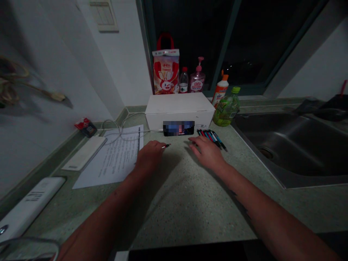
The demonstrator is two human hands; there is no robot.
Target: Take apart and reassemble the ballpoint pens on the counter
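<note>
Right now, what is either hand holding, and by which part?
The left hand holds a pen by its barrel, one end showing; the right hand holds nothing.

pretty dim shot overall, the window point(239, 40) is pure black so whatever weak light there is comes from somewhere indoors, and the left hand point(149, 156) and right hand point(208, 154) throw a big soft shadow across the surface point(187, 203) toward the camera. there's a dull sheen on the steel sink point(285, 145), the phone point(178, 128) is just a pixelated smear, and the wide lens bends the wall point(54, 72) and stretches the forearms point(272, 221) near the edges, with the cord point(16, 83) on the left gone blurry.
</note>
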